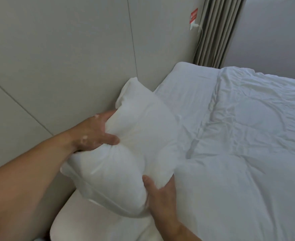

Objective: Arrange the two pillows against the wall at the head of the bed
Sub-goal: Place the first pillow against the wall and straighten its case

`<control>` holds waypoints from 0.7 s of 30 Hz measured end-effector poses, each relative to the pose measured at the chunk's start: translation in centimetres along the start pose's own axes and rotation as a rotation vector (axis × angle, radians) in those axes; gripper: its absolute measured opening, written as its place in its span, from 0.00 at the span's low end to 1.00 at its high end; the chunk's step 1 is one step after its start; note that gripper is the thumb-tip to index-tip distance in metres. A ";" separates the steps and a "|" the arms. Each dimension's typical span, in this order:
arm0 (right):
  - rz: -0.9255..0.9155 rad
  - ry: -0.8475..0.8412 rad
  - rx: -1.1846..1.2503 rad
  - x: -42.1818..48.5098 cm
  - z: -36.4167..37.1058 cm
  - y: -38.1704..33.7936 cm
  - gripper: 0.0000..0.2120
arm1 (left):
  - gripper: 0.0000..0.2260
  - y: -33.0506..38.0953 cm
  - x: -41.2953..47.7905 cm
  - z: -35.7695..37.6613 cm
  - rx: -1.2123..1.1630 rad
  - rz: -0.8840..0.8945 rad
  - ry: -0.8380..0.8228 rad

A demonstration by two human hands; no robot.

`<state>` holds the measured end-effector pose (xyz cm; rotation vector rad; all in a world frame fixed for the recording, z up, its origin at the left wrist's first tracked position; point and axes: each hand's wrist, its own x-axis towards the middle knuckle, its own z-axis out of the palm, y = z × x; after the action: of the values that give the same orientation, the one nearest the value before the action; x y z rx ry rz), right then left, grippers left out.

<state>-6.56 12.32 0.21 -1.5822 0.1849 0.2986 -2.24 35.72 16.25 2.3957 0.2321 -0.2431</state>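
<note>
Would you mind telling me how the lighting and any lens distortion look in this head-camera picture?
Head view: soft, even, bluish daylight, no glare; faint shadows only in the duvet creases and under the held pillow. Wide-angle bending curves the wall panel seams and the curtain. Both hands, left hand and right hand, look slightly soft.

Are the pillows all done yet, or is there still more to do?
Not yet. The duvet already lies spread over the bed. Right now the left hand and right hand both grip one white pillow, held tilted beside the wall. It still needs setting down. Only one pillow clearly shows; the cushion underneath might be the second.
</note>
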 end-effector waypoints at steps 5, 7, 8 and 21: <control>0.088 -0.124 -0.027 -2.5 6.5 4.6 0.35 | 0.40 -6.4 -2.1 -2.4 0.106 -0.051 -0.045; 0.127 -0.155 -0.035 -3.0 8.1 6.3 0.33 | 0.40 -8.8 -2.8 -2.1 0.113 -0.073 -0.057; 0.154 -0.166 -0.048 -3.1 8.8 7.2 0.32 | 0.40 -9.9 -3.1 -1.8 0.114 -0.078 -0.062; 0.128 -0.680 -0.909 1.6 10.8 9.2 0.30 | 0.40 -24.0 -6.4 6.1 0.226 -0.337 0.086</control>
<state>-8.59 22.83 -9.24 -2.2463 -0.4442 1.1109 -14.70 48.63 -2.04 2.5835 0.6833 -0.3362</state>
